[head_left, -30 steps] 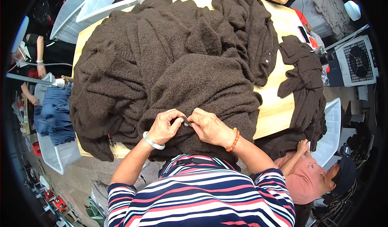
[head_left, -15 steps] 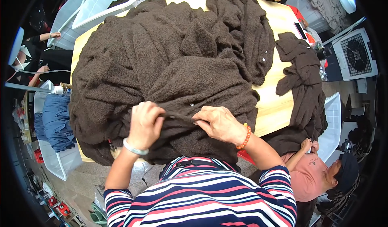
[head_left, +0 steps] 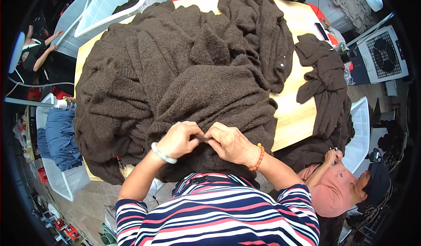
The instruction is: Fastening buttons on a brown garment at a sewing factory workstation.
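Observation:
A large heap of dark brown knitted fabric (head_left: 175, 70) covers most of the wooden table (head_left: 291, 123). Close to my body, my left hand (head_left: 179, 140) pinches an edge of this fabric, a pale bangle on its wrist. Just beside it, my right hand (head_left: 230, 144), with an orange bead bracelet, grips the same edge between thumb and fingers. The two hands almost touch, and a short dark fold shows between them. What lies under the fingertips is hidden.
A separate brown knit piece (head_left: 322, 70) hangs over the table's right edge. At right a co-worker in a pink shirt (head_left: 329, 191) handles brown fabric. White bins (head_left: 66, 187) stand around, one with blue cloth (head_left: 63, 132). A phone (head_left: 321, 31) lies at the far right.
My left hand has moved right and slightly down, closing the gap to my right hand. The stretched fabric edge between them is now shorter and bunched.

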`<action>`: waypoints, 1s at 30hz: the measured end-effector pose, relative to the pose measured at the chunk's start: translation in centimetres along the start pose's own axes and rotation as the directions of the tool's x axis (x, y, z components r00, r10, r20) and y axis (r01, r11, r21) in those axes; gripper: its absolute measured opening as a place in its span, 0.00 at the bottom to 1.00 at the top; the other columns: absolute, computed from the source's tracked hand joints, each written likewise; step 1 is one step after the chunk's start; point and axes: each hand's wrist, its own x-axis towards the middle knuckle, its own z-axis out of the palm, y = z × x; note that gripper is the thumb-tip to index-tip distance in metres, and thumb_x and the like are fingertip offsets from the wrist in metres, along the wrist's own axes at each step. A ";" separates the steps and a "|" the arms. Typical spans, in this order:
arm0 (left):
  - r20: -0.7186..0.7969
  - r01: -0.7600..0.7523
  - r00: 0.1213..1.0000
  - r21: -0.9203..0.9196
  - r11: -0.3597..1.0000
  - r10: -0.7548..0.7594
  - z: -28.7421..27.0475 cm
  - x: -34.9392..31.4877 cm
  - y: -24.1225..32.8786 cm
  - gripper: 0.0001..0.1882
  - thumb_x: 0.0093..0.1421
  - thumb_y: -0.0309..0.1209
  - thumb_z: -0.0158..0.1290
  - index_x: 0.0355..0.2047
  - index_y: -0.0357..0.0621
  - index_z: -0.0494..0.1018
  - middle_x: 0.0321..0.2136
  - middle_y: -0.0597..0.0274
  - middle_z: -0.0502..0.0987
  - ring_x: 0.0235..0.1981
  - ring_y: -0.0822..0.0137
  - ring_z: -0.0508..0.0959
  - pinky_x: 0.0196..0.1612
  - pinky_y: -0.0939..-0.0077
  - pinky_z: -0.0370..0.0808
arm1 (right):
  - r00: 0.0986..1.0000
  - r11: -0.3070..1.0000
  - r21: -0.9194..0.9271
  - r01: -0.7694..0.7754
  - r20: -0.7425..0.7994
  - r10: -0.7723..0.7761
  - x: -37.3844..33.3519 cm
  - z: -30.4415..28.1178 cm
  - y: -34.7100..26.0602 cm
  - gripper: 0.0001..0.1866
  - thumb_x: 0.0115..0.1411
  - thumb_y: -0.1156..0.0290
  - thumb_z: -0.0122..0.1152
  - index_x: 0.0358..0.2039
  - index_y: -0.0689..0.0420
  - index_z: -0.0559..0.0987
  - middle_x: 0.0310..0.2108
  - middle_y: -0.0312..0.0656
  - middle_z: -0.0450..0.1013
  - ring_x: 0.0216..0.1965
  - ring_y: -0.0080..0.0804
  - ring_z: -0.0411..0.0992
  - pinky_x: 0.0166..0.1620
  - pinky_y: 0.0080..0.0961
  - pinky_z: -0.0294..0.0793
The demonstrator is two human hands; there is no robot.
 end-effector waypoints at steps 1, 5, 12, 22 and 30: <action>0.043 -0.017 0.999 -0.193 0.981 0.026 -0.7 0.4 -0.5 0.12 0.53 0.23 0.56 0.40 0.37 0.78 0.33 0.54 0.80 0.35 0.65 0.80 0.42 0.73 0.75 | 0.999 1.000 -0.011 -0.021 0.026 0.021 -0.1 0.0 0.1 0.09 0.51 0.83 0.61 0.34 0.63 0.75 0.30 0.47 0.72 0.31 0.46 0.74 0.34 0.35 0.76; 0.044 0.337 0.938 -0.353 0.873 -0.344 -1.3 1.8 -0.7 0.16 0.63 0.22 0.48 0.50 0.33 0.74 0.34 0.57 0.81 0.31 0.73 0.81 0.36 0.77 0.78 | 0.994 0.999 -0.009 -0.047 0.096 0.048 -0.1 -0.3 0.0 0.10 0.51 0.81 0.60 0.35 0.63 0.74 0.30 0.47 0.71 0.33 0.47 0.74 0.36 0.37 0.76; -0.090 0.120 0.990 0.152 0.981 -0.107 2.4 5.4 -3.5 0.11 0.54 0.28 0.54 0.35 0.35 0.80 0.31 0.45 0.81 0.34 0.48 0.81 0.41 0.61 0.77 | 0.989 0.997 -0.050 -0.059 0.132 0.065 -0.6 0.1 -0.2 0.09 0.54 0.76 0.60 0.36 0.61 0.73 0.34 0.48 0.72 0.36 0.48 0.75 0.39 0.39 0.76; 0.478 0.336 0.878 -0.558 0.759 -0.037 1.0 5.0 -6.0 0.08 0.57 0.24 0.61 0.36 0.39 0.73 0.31 0.70 0.77 0.32 0.79 0.74 0.38 0.82 0.72 | 0.997 0.998 -0.038 -0.040 0.059 0.042 -0.9 0.0 -0.2 0.11 0.54 0.76 0.60 0.38 0.62 0.71 0.34 0.49 0.72 0.36 0.49 0.75 0.38 0.40 0.76; 0.294 0.367 0.929 -0.655 0.660 -0.224 2.0 4.2 -4.8 0.08 0.61 0.25 0.57 0.39 0.38 0.73 0.28 0.67 0.77 0.28 0.81 0.74 0.29 0.84 0.71 | 0.995 0.999 -0.034 -0.031 0.089 0.034 -0.6 0.6 0.2 0.10 0.55 0.76 0.59 0.37 0.60 0.71 0.35 0.50 0.72 0.37 0.50 0.74 0.38 0.41 0.76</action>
